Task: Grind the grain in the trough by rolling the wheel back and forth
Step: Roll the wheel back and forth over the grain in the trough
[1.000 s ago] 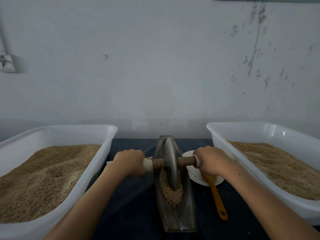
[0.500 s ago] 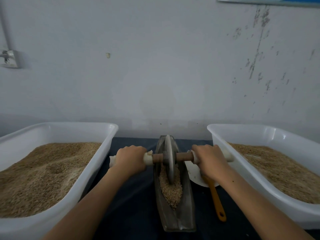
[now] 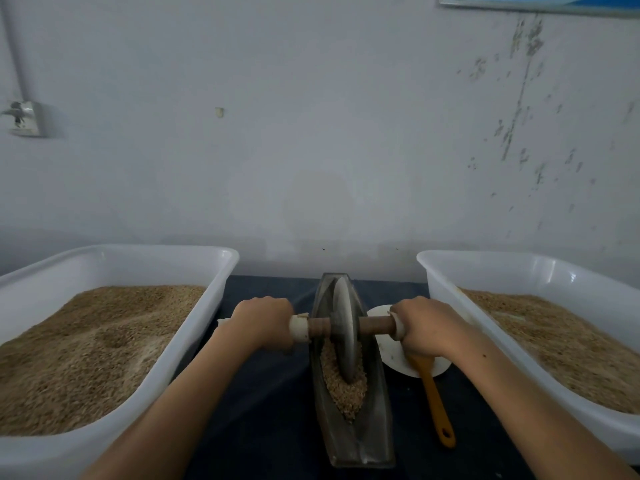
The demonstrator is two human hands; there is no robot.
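Observation:
A long dark metal trough (image 3: 377, 441) lies lengthwise on the table in front of me, with brown grain (image 3: 344, 386) heaped in its middle. A grey metal wheel (image 3: 344, 327) stands upright in the trough, its lower edge sunk in the grain. A wooden axle (image 3: 375, 325) runs through the wheel, with white ends. My left hand (image 3: 263, 322) grips the left end of the axle. My right hand (image 3: 424, 325) grips the right end.
Two large white plastic tubs of grain flank the trough, the left tub (image 3: 194, 344) and the right tub (image 3: 450, 303). A white dish (image 3: 391, 355) with an orange-handled spoon (image 3: 438, 407) lies right of the trough on the dark cloth (image 3: 270, 427). A wall stands close behind.
The wheel and both hands rolled away from me toward the trough's far end, then came back a little toward the middle.

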